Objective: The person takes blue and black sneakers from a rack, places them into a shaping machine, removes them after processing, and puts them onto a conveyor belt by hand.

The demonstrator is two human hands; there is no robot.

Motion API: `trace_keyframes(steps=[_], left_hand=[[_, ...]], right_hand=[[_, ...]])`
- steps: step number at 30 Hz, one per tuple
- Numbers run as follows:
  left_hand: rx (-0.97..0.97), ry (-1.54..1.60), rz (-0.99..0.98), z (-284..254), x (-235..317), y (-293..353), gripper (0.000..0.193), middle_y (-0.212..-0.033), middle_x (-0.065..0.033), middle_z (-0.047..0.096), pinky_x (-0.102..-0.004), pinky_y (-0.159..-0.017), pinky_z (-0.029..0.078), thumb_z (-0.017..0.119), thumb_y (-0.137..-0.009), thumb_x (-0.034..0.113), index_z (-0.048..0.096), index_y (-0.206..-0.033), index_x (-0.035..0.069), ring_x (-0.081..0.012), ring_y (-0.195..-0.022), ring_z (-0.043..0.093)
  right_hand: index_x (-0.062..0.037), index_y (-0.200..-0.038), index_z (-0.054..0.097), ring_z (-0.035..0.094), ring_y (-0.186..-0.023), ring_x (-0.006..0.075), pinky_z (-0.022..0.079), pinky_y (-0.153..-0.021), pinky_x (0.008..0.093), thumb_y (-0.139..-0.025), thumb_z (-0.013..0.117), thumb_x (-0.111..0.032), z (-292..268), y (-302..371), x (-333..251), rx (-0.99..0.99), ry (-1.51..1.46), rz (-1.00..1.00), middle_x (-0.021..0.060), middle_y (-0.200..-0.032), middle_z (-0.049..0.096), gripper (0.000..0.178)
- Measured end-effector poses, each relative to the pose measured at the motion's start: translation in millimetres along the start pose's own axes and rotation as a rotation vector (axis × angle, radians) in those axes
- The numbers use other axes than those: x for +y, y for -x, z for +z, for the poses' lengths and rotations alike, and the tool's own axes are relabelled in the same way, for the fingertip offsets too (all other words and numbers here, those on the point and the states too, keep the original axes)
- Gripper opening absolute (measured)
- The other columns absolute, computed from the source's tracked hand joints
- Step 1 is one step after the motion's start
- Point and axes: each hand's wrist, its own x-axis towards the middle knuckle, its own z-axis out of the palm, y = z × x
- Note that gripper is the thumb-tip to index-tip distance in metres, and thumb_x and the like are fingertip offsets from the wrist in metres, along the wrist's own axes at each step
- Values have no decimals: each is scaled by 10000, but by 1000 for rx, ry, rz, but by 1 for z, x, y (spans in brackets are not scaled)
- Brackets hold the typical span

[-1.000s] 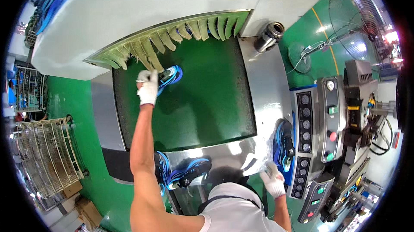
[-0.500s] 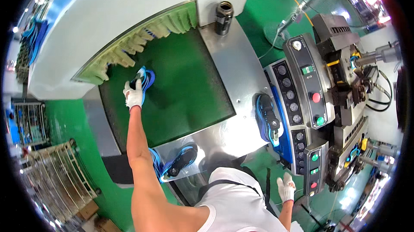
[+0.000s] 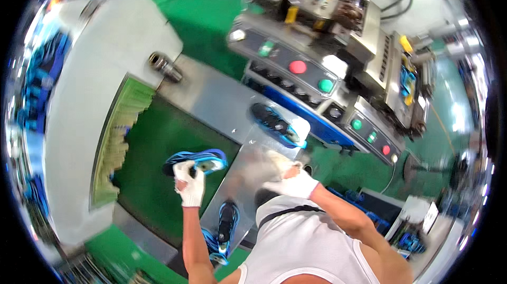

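Observation:
A blue and black sneaker (image 3: 211,158) with a pale inside is gripped by my left hand (image 3: 191,185), which wears a white glove; it is over the green conveyor belt (image 3: 158,120). My right hand (image 3: 293,178), also gloved, hovers by the steel table edge with thumb and fingers apart; it is slightly smeared and holds nothing that I can see. Beyond it, a second black and blue sneaker (image 3: 274,123) lies on the steel surface. Near my left forearm another dark sneaker (image 3: 227,223) rests on the front ledge, partly overlapping a further blue shoe (image 3: 211,242).
Green strip curtains (image 3: 116,147) hang at the mouth of a white machine housing (image 3: 79,115). A metal flask (image 3: 165,66) stands on the steel frame. To the right is a press machine with a button panel (image 3: 296,67). Blue shoes (image 3: 50,67) fill a rack at far left.
The view has turned to the right. My left hand has drawn the sneaker back from the curtain toward me. My right hand has come from beside the press panels to in front of my body.

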Motion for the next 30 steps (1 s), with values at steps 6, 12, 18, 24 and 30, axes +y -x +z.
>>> trace_keyframes(steps=[6, 12, 18, 24, 30], left_hand=[[-391, 252, 748, 53, 262, -34, 232, -1037, -136, 674, -424, -855, 553, 753, -770, 46, 694, -994, 60, -326, -978, 666], [-501, 522, 1303, 89, 504, -35, 392, -1206, -197, 661, -437, -945, 533, 773, -791, 34, 656, -1164, 10, -366, -1108, 654], [-729, 794, 741, 249, 632, -49, 508, -1376, -174, 565, -400, -1078, 472, 628, -977, 116, 442, -1434, -3, -262, -1263, 590], [-727, 250, 471, 450, 739, -58, 851, -1371, -314, 569, -430, -1075, 450, 732, -828, 473, 425, -1406, -71, -405, -1259, 592], [-662, -8, 407, 528, 763, -74, 668, -1147, -282, 701, -410, -962, 529, 779, -751, 349, 568, -1221, -75, -373, -1083, 701]], right_hand=[[-18, -1074, 591, 603, -989, 403, 490, -853, 458, -793, 633, -99, -66, -15, 30, 376, -12, -62, 211, -1023, 593, 295], [-28, -1252, 606, 657, -985, 173, 528, -893, 316, -865, 776, -190, -204, 147, 107, 568, -875, 444, 84, -1111, 705, 453], [-31, -1194, 666, 594, -662, 86, 493, -589, 252, -800, 803, -117, -203, 274, 152, 1210, -1452, 304, 1, -868, 669, 426], [-59, -1224, 620, 490, -516, 71, 392, -462, 251, -736, 797, -119, -174, 336, 159, 1592, -1476, 635, -18, -761, 600, 523], [-66, -1443, 479, 492, -538, 77, 408, -442, 245, -730, 734, -18, -163, 350, 141, 1686, -1516, 753, -20, -806, 599, 759]])
